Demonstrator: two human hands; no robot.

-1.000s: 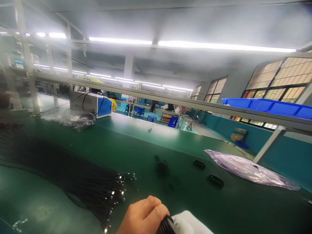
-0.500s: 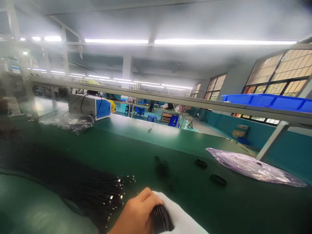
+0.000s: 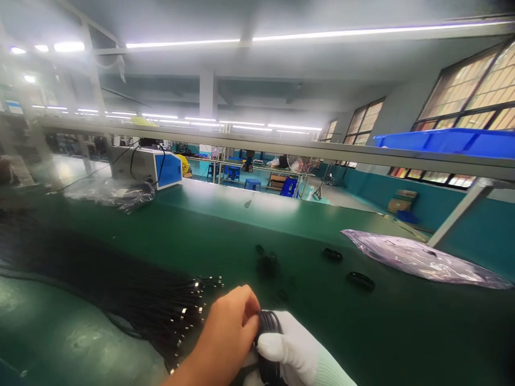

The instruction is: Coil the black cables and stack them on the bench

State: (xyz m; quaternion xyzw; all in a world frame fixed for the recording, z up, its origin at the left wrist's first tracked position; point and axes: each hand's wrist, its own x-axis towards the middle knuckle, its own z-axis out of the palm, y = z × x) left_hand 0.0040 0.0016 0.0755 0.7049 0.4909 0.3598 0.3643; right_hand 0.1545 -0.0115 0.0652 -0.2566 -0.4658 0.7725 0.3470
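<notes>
A coiled black cable is held between my two hands at the bottom centre of the head view. My right hand, in a white glove, grips the coil with its thumb across the front. My bare left hand is closed at the coil's upper left side, thumb and fingers pressed together on it; the fingertips are partly hidden. Left of my hands lies a large bundle of black cables with shiny metal connector ends. Two dark coiled cables rest on the green table to the right.
A clear plastic bag of items lies at the right. Small dark pieces lie beyond my hands. A blue and white machine and crumpled plastic stand at the back left. A shelf rail crosses above, bearing a blue tray.
The view has tilted down slightly. My hands have come up in view, and the gloved thumb now shows across the front of the coil. My left hand has turned beside it.
</notes>
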